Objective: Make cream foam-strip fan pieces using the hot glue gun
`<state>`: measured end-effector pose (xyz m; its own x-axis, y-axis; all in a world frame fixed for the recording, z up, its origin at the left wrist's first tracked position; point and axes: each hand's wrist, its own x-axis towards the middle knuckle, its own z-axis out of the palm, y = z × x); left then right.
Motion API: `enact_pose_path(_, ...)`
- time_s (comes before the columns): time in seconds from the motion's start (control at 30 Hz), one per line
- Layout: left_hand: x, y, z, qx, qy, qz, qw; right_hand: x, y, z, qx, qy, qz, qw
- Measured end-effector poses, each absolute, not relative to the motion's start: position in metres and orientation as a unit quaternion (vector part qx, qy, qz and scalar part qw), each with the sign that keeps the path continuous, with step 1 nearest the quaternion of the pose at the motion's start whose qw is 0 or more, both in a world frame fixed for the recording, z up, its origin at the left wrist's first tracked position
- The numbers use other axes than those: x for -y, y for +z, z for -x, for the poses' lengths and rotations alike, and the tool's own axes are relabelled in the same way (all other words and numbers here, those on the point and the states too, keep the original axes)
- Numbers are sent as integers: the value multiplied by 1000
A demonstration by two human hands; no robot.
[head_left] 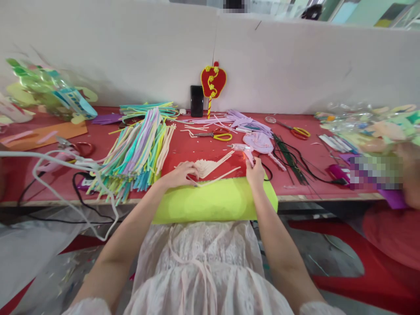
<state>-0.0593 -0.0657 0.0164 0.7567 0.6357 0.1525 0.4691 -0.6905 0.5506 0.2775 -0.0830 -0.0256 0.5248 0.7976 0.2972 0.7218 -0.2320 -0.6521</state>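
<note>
My right hand (pixel 255 170) is closed around the handle of a pink glue gun (pixel 242 148), whose nozzle points left. At the table's front edge, my left hand (pixel 183 174) curls its fingers on the left end of a cream pipe cleaner piece (pixel 208 168). The piece is bent into a tight zigzag fan with loose strands running right, toward the glue gun. One long cream strand lies below it, close to the lime-green sheet (pixel 213 199) that hangs over the edge and my lap.
A large bundle of coloured pipe cleaners (pixel 141 148) lies left. Scissors (pixel 216 134), a pink coiled piece (pixel 259 142) and lilac pipe cleaners (pixel 243 120) lie behind. A red fan-shaped ornament (pixel 213 82) and a phone (pixel 197 101) lean on the wall. Another person's arm (pixel 411 175) is at right.
</note>
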Motion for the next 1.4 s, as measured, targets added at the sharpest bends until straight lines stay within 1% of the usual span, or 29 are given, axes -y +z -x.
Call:
enact_pose_path(0.1, 68, 14, 58, -316, 169, -900, 249, 83, -24, -276, 493, 44, 782, 380)
enact_pose_path(0.23, 71, 10, 47, -327, 205, -890, 243, 83, -25, -276, 496, 37, 778, 384)
enact_pose_path(0.43, 74, -1, 40, -340, 271, -858, 272, 83, -25, -276, 493, 43, 778, 388)
enact_pose_path(0.6, 79, 1, 39, -349, 289, -851, 264, 86, -22, -272, 464, 26, 779, 421)
enact_pose_path(0.73, 84, 3, 38, -369, 279, -857, 229, 90, -19, -268, 440, 23, 787, 431)
enact_pose_path(0.83, 86, 0, 38, -381, 273, -861, 197, 91, -19, -267, 452, -6, 782, 429)
enact_pose_path(0.97, 87, -2, 38, -377, 270, -868, 178, 92, -22, -265, 481, -31, 774, 410)
enact_pose_path(1.07, 86, -4, 38, -371, 279, -869, 172, 96, -23, -256, 525, -26, 757, 388)
enact_pose_path(1.17, 85, -8, 38, -368, 302, -863, 169, 102, -23, -239, 571, -18, 719, 395)
enact_pose_path(1.3, 83, -15, 39, -357, 348, -850, 170, 108, -22, -214, 596, 31, 694, 403)
enact_pose_path(1.4, 83, -18, 41, -395, 358, -827, 180, 108, -23, -204, 600, 68, 685, 408)
